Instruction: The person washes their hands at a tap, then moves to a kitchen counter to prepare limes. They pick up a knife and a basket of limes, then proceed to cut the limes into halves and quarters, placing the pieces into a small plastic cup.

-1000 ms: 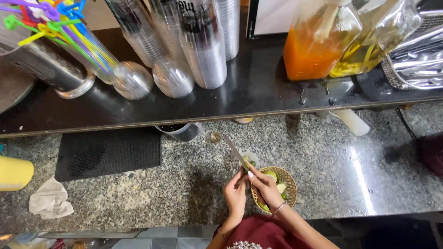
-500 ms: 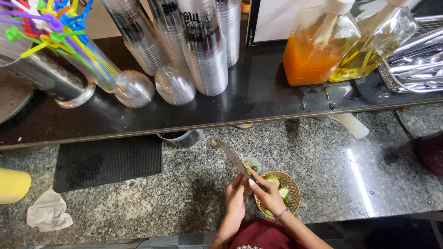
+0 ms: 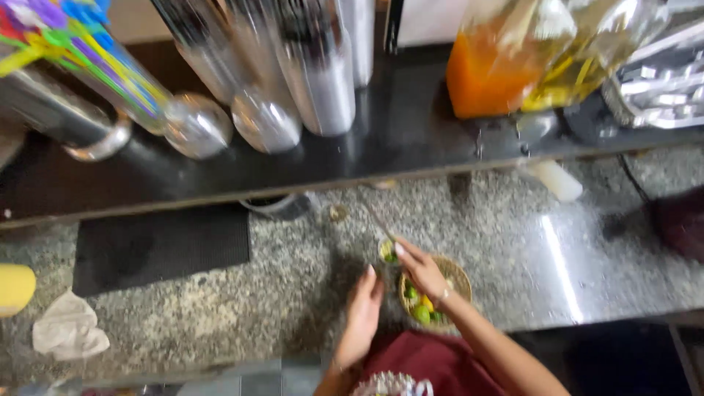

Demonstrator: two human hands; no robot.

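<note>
While the view is blurred by motion, the back shelf [image 3: 411, 147] shows as a dark, glossy ledge with packages along it; at its left stands a clear sleeve of bright straws [image 3: 81, 51] in green, purple, blue and yellow, beside a steel canister [image 3: 59, 117] lying on its side; next come tall stacks of clear plastic cups [image 3: 293, 73] in wrapping, with dark printing near their tops; a white panel [image 3: 429, 22] stands behind them; further right an orange bottle [image 3: 488, 73] and a yellow bottle [image 3: 587, 62] lean together, and a crinkled foil tray [image 3: 660, 95] sits at the edge. Below, the counter [image 3: 293, 293] is speckled grey granite with a black mat [image 3: 165, 246] on its left part, a crumpled white cloth [image 3: 70, 334] and a yellow cup [image 3: 15, 286] at the far left. Near the front edge sits a small woven basket [image 3: 458, 275] holding green and yellow limes [image 3: 422, 312]; the right hand [image 3: 422, 268] lies over the basket's left rim, fingers closed about a lime half [image 3: 387, 251] just beside the basket, though the blur hides the grip's detail; the left hand [image 3: 364, 308] is loose and flat, fingers extended, holding nothing, hovering just left of the basket.
</note>
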